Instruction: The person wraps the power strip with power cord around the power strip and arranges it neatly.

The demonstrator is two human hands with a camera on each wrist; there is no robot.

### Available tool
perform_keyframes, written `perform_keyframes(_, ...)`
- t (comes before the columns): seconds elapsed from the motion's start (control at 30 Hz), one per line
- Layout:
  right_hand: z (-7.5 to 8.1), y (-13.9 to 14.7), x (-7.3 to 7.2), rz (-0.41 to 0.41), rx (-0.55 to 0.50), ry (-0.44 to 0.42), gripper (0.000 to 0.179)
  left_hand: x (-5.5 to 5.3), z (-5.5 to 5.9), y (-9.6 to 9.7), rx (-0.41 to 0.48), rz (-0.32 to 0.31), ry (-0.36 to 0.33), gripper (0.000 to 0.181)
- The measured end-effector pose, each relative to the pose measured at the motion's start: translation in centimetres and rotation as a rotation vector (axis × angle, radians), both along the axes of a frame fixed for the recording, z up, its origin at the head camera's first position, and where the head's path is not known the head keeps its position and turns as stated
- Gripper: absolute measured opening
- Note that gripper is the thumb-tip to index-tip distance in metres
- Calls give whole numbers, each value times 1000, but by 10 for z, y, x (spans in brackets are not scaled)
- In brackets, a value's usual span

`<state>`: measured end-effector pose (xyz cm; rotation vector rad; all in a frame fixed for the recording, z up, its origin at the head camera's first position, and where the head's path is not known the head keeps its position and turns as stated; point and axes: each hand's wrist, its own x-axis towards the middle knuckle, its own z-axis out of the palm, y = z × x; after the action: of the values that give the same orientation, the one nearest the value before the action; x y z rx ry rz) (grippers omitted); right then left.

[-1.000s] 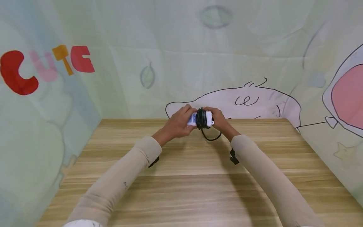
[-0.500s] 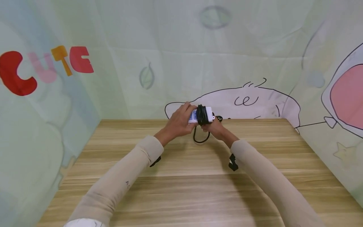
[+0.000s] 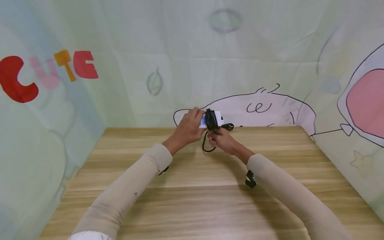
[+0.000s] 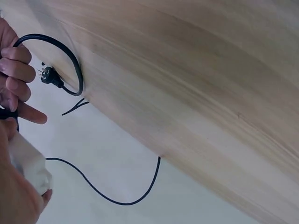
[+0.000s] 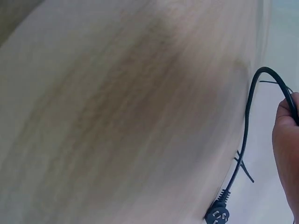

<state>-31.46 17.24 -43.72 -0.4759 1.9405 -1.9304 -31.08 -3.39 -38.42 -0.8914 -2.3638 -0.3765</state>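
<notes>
A white power strip point(image 3: 216, 118) with blue socket faces is held up over the far edge of the table. Several turns of its black cord point(image 3: 211, 119) wrap round its middle. My left hand point(image 3: 189, 126) grips the strip's left end; in the left wrist view the strip point(image 4: 30, 163) lies in that palm. Just below the wound part, my right hand point(image 3: 223, 140) holds the free cord in curled fingers. From it the cord point(image 5: 247, 112) bends over to the dangling three-pin plug point(image 5: 218, 214). In the head view the plug point(image 3: 228, 126) shows beyond the right hand.
The wooden table point(image 3: 192, 200) reaches to a printed fabric backdrop point(image 3: 129, 83) along its back and sides. Thin dark curved lines on the backdrop are drawn, not cord. Both forearms, in beige sleeves point(image 3: 129, 190), cross the table.
My right hand has moved from the strip's right end down and left to below it. The hanging cord loop has shifted left, and the plug has come into sight. The left hand keeps its grip.
</notes>
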Motion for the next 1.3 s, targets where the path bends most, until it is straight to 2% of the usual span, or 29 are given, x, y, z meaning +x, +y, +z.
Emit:
perform_keyframes(0.23,2,-2,3,-13,9,-12,15,0,4,1,-74,73,-91,67)
perform_keyframes(0.57,3,-6,10,-6,-27,-20,33,-2,2,1,-145,163,-46,60)
perform_keyframes(0.7,2,-4,13,-6,-51,1,40,-4,4,0,-128,192,-21,54)
perform_keyframes(0.9,1,0,17,25,-83,85,37,-5,8,-3,-109,214,-46,51)
perform_keyframes(1.0,2,3,20,34,-51,139,38,-5,9,-3,-122,210,-48,51)
perform_keyframes(1.1,4,5,23,62,49,256,38,-5,10,-4,-130,239,-37,53)
perform_keyframes(1.2,6,8,25,94,181,408,35,-7,11,-8,-130,275,-32,53)
perform_keyframes(1.3,7,12,26,123,303,518,29,-8,11,-12,-121,294,-52,52)
